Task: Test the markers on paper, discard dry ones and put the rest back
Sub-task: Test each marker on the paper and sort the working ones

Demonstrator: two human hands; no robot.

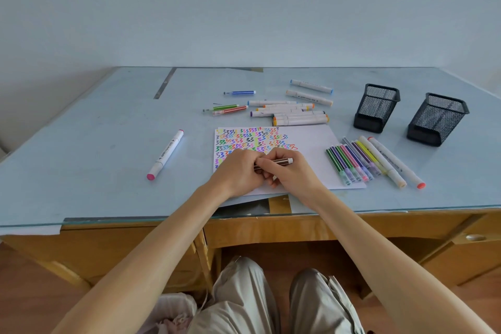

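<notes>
A thin dark striped marker point(279, 161) with a white end lies across both my hands above the white test paper point(311, 144), which is covered with coloured zigzag scribbles. My left hand point(238, 171) grips its left part, my right hand point(290, 171) its middle. A row of thin striped markers point(349, 163) and two thick white ones point(390, 163) lies to the right of the paper. A cluster of thick white markers point(295, 114) lies behind it. One pink-capped white marker point(166, 154) lies alone at the left.
Two black mesh pen holders point(376, 107) point(437, 118) stand at the back right. Thin blue point(240, 92), green and red markers point(230, 109) lie behind the paper. A bin with a white liner point(173, 312) sits on the floor under the desk's left side.
</notes>
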